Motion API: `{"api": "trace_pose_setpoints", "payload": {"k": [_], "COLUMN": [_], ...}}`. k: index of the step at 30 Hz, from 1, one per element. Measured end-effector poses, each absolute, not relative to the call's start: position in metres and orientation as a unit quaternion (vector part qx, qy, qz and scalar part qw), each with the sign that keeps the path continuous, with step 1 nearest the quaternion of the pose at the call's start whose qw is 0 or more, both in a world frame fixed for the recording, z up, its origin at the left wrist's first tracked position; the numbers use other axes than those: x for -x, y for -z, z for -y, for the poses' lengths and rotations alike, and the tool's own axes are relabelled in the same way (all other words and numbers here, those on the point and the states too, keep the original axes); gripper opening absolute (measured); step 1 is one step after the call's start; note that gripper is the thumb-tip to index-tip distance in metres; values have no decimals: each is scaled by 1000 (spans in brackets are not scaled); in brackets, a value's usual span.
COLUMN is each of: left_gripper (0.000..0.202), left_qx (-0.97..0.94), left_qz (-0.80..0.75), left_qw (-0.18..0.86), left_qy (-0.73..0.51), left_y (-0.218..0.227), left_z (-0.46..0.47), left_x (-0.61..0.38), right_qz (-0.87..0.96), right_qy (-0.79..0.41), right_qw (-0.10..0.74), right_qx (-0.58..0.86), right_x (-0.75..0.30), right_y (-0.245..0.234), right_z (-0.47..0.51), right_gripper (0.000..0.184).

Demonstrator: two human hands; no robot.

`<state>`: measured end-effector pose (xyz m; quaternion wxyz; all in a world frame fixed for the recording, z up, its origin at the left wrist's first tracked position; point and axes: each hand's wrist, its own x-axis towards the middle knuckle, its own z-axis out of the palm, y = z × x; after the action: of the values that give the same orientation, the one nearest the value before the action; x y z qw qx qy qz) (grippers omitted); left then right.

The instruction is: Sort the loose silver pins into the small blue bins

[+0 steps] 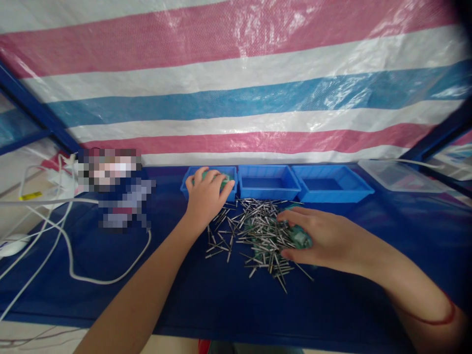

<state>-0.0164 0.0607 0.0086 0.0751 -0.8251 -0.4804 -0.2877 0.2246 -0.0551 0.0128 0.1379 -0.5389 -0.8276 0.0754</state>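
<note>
Over the left blue bin (188,187), my left hand (208,191) curls its fingers round a crumpled green, see-through packet (224,178). At the right side of a heap of silvery blind rivets (263,221), my right hand (313,236) has its thumb and fingers round another green, see-through packet (301,238). Part of that packet is hidden by the palm. More green shows among the rivets, under and between them. Several loose rivets (219,238) lie scattered to the left of the heap.
A middle blue bin (269,191) and a right blue bin (332,194) stand in line along the back. Behind them hangs a striped plastic sheet (236,108). A clear plastic lid (398,177) lies at right. White cables (106,281) loop over the blue table (228,309) at left.
</note>
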Motion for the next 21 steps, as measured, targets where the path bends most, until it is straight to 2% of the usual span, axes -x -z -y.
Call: {"api": "trace_pose_setpoints", "payload": {"k": [8,13,16,21], "left_gripper": [37,32,28,28], "left_qx": [843,861,867,888], "left_qz": [425,388,369,330], "left_qw": [60,23,0,-55], "left_qy": [323,329,334,315], "left_y": [-14,-12,-10,-4], "left_z": [-39,-25,-20,-11], "left_x": [6,-2,-5,-11], "right_qz": [820,821,820,790], "right_qy": [-110,-112,-99,-38], "right_qw": [123,122,163,306], "right_qx": [548,546,540,531], "right_x": [-227,-230,-236,-240], "right_y": [-16,-19,-21,-30], "right_z": [52,49,45,43], "right_gripper": [25,18,22,20]}}
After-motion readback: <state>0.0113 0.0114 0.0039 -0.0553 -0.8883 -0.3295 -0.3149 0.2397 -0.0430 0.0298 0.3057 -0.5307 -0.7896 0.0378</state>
